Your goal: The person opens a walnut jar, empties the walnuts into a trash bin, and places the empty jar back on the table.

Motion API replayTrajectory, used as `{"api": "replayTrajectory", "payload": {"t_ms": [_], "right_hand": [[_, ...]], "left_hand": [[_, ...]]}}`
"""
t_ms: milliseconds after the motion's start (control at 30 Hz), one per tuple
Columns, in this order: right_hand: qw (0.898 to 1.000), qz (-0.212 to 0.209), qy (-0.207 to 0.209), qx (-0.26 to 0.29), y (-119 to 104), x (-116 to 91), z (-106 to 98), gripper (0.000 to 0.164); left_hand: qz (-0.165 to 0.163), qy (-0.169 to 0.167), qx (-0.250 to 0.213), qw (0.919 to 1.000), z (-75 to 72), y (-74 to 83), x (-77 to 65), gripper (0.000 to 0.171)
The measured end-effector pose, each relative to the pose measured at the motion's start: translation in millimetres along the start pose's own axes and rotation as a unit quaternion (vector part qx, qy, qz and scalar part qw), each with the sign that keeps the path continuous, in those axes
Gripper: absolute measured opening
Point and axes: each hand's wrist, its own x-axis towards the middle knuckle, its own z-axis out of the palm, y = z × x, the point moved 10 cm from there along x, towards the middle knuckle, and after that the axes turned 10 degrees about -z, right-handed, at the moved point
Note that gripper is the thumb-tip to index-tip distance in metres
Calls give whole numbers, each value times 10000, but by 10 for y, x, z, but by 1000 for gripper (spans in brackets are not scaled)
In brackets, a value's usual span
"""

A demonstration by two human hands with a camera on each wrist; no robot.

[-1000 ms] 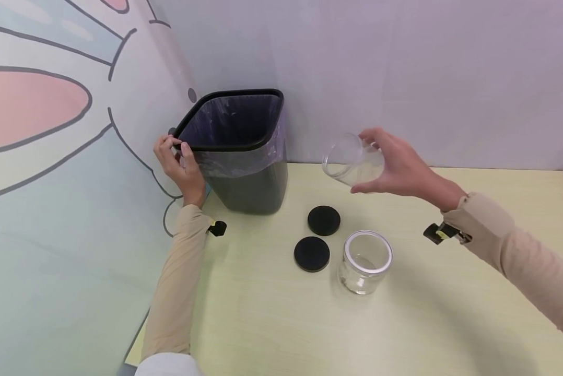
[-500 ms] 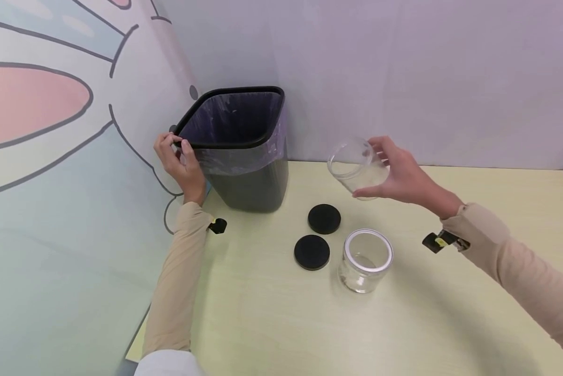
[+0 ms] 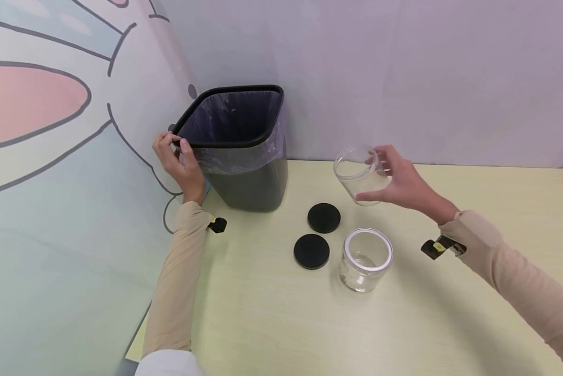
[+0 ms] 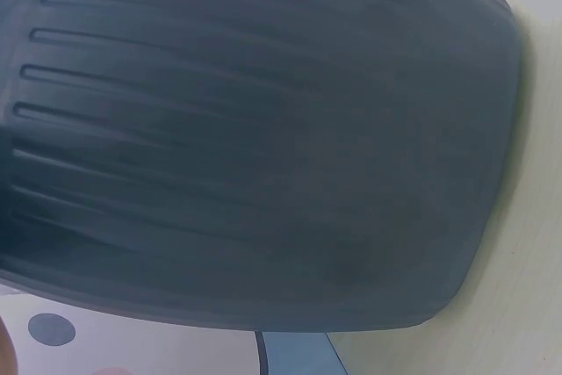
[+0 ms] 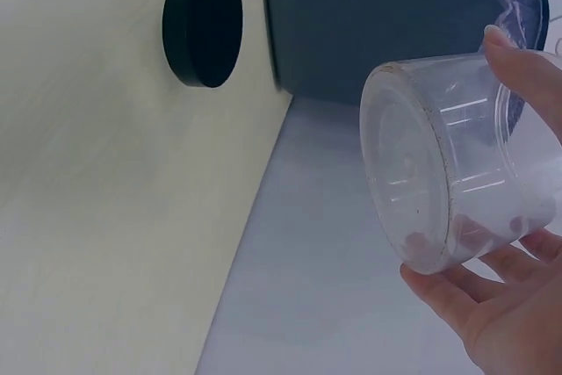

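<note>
At the back left of the table stands a dark trash bin (image 3: 250, 188) with a black rim and a thin liner bag. My left hand (image 3: 180, 164) grips the near left corner of that rim. In the head view my right hand (image 3: 401, 180) holds a clear jar (image 3: 361, 175) by its side, off the table and tilted, mouth up and leftward. The right wrist view shows the base of this jar (image 5: 408, 173), with nothing visible inside. A second clear jar (image 3: 363, 261) stands upright below it, without a lid. Two round black lids (image 3: 324, 218) lie flat to its left.
The pale wooden table (image 3: 272, 318) runs up to a light wall (image 3: 427, 78) behind. To the left rises a wall with a painted cartoon (image 3: 51, 172), close beside the left arm and the bin.
My right hand has moved down and slightly right, away from the bin, and the jar in it has turned more upright. The left hand stays on the rim.
</note>
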Motion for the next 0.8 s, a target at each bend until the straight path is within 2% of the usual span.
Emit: {"api": "replayTrajectory", "payload": {"t_ms": [333,800], "right_hand": [[9994,216,-22,-265,223,-110,94,93],[9986,513,-61,144,513,-250,334,94]], "left_hand": [[-24,-8,-28,10000,7,-28,1,16],[6,29,-44,10000,2,-36,3,14]]}}
